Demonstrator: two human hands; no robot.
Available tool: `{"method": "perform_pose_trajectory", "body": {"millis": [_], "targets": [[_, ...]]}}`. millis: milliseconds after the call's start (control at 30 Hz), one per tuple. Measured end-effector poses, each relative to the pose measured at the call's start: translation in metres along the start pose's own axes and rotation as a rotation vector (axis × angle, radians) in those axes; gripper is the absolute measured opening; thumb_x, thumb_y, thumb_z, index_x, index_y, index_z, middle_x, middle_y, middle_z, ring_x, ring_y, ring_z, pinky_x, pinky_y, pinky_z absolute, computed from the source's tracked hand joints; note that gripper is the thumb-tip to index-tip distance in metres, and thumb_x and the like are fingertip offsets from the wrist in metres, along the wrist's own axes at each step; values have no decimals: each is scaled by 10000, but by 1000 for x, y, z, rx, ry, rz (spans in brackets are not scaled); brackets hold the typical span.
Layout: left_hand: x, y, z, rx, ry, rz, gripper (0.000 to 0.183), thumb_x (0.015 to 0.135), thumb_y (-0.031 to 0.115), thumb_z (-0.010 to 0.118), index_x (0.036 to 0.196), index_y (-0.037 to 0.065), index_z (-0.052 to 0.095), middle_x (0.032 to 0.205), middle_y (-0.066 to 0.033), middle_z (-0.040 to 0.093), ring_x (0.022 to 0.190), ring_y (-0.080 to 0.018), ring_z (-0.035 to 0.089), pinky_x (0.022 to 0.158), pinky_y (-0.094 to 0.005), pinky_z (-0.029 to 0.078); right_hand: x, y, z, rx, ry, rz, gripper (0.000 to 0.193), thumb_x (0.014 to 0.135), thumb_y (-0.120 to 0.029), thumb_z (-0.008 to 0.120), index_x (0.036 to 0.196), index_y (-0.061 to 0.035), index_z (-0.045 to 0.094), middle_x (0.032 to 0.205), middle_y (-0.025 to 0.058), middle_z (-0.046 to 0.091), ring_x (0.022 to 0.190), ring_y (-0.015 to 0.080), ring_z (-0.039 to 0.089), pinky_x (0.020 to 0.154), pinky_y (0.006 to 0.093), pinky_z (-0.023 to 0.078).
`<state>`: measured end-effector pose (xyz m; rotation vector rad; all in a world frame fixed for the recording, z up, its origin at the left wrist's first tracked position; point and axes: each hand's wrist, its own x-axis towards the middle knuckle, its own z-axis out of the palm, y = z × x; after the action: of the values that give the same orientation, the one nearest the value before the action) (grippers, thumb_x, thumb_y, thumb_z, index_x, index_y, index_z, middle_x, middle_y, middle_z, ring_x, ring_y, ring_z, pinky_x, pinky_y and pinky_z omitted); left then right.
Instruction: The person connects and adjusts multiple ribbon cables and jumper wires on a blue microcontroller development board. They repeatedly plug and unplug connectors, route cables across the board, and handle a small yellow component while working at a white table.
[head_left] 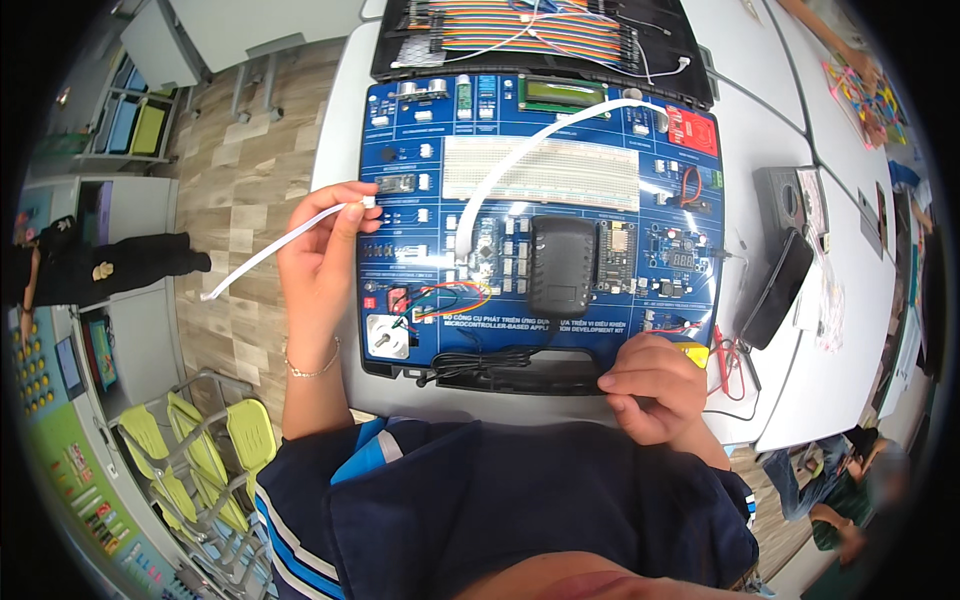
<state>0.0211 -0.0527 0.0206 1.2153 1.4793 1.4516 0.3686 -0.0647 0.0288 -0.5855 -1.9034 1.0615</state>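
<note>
**Screens and labels on the blue trainer board**

A small rectangular display (561,94) with a green face and dark frame sits at the top edge of the blue trainer board (690,190) — just above the white breadboard. Lower right on the board, a tiny dark numeric readout (681,259) sits among the modules. A white-lettered label strip (520,326) runs along the board's bottom — below the black adapter.

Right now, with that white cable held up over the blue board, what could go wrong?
The left hand pinches the white cable, whose far end sits by the small chip board; a tug might pull it loose. The black power adapter lies unsecured on the blue board and could slide. The right hand rests near the black cord, which might snag.
</note>
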Motion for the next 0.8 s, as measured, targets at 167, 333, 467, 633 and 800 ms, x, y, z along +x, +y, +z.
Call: {"method": "perform_pose_trajectory", "body": {"millis": [167,333,467,633,800], "targets": [[-1,-1,1,-83,10,-73,140,990,39,612,1103,-43,611,1017,-122,695,891,-152,697,824,-266,583,-3,-1,-2,84,23,21,149,801,-2,736,949,13,731,849,94,686,696,227,653,620,349,518],[1,-4,-1,-117,15,-64,157,991,49,616,1115,-45,595,976,-107,688,878,-144,696,809,-272,596,-13,-12,-20,404,376,-44,148,964,-218,680,956,-81,625,778,52,639,649,184,567,589,326,460],[-3,-4,-7,-124,39,-40,159,992,54,618,1119,-39,593,967,-106,686,872,-146,695,806,-271,597,-19,8,-51,90,530,40,193,1003,-141,562,1119,-10,644,921,79,602,824,167,515,771,371,419],[0,0,-3,-88,40,-29,156,996,62,612,1119,-33,594,963,-105,685,877,-151,697,805,-277,597,-29,29,-52,81,773,375,227,1002,-117,581,1129,58,652,990,96,648,918,162,582,888,310,439],[-2,-1,-3,-66,31,-17,149,1001,66,605,1113,-32,594,992,-109,678,882,-157,699,818,-289,594,-28,32,-54,145,740,435,221,1002,-116,590,1123,56,659,992,88,656,932,137,591,906,279,432]]}}
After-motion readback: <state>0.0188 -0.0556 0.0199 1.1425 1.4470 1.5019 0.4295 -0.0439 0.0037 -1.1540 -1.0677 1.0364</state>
